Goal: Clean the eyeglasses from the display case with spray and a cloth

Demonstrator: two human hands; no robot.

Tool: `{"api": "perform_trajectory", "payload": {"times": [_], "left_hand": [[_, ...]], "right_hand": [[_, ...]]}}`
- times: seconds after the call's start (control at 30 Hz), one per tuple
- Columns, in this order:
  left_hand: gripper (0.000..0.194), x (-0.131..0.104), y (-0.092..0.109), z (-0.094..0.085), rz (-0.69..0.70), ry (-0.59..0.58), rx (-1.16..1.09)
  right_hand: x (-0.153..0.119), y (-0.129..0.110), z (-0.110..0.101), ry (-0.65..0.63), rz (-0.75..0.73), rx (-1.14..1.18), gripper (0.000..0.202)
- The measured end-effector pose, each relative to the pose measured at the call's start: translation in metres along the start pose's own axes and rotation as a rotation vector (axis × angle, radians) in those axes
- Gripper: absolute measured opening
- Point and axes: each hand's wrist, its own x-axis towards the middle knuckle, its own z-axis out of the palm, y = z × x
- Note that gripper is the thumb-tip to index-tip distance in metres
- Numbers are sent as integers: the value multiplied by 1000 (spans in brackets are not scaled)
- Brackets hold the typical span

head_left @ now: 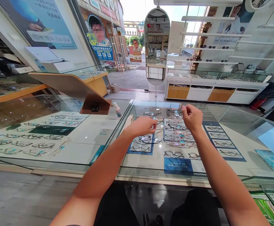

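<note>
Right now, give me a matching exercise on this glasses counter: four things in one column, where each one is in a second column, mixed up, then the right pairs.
Things:
1. left hand
2. right hand
3. spray bottle
4. oval mirror

Places:
A. on the glass counter top, next to the wooden stand
B. upright behind the counter, towards the shop entrance
C. raised over the far rows of glasses, fingertips pinched together
D. low over the middle rows of glasses, fingers on a frame

Pairs: 1-D, 2-C, 3-A, 4-B
</note>
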Motion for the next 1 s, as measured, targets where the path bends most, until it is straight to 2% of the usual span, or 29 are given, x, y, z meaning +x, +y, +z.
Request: {"api": "perform_trajectory", "payload": {"times": [0.17, 0.43, 0.7, 0.87, 1.0], "left_hand": [[8, 2, 5, 4, -29, -91, 75], [17, 8, 1, 17, -18, -91, 94], [15, 9, -3, 21, -19, -34, 61], [23, 13, -8, 18, -126, 66, 94], [24, 20, -16, 26, -164, 60, 96]], "right_hand": [[-7, -5, 10, -36, -43, -14, 41], [-11, -7, 15, -55, -66, -14, 43], [-11, -8, 17, -67, -54, -17, 42], [-11, -9, 16, -72, -39, -15, 40], [-11, -9, 16, -79, -34, -16, 40]]}}
